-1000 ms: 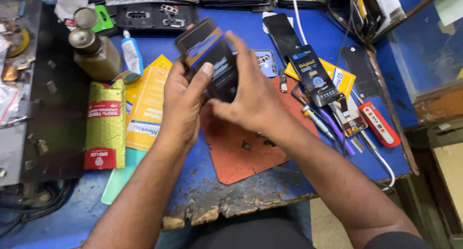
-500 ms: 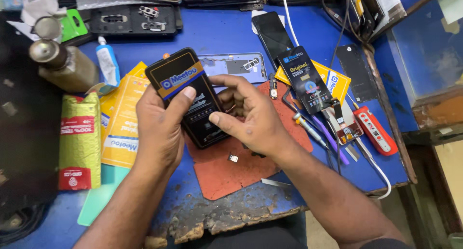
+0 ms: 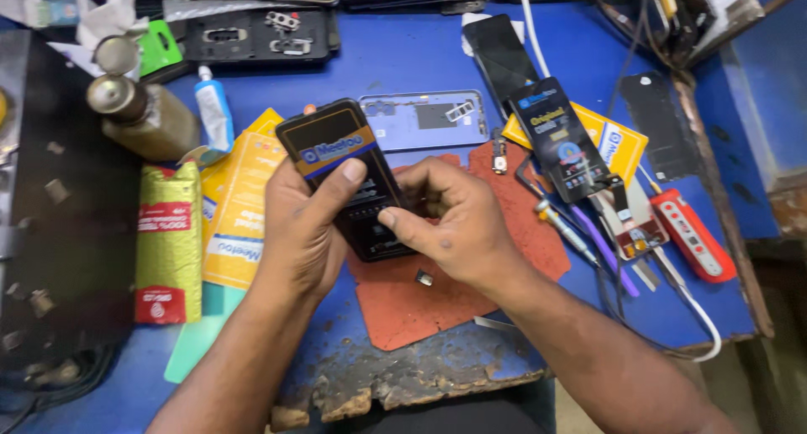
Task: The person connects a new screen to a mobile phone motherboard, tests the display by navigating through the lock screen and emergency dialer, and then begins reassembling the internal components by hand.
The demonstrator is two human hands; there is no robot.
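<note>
While the left hand [image 3: 307, 232] grips the black rectangular phone part with an orange and blue sticker [image 3: 349, 173] from its left side, with the thumb pressed on its face, the right hand [image 3: 454, 228] is closed on its lower right edge, the fingers [image 3: 395, 219] bent and pinching there. The part is held tilted just above the red-brown rubber mat [image 3: 437, 308], which lies on the blue worn surface [image 3: 403, 55]. A small metal piece [image 3: 424, 277] rests on the mat, just below the right hand. Behind the hands lies a pale violet phone back frame [image 3: 424, 119]. To the left are yellow flat packets [image 3: 239, 224] and a green foil packet [image 3: 168, 240]; to the right, a red flat tool [image 3: 693, 236] and a black packet with printed label [image 3: 563, 144]
</note>
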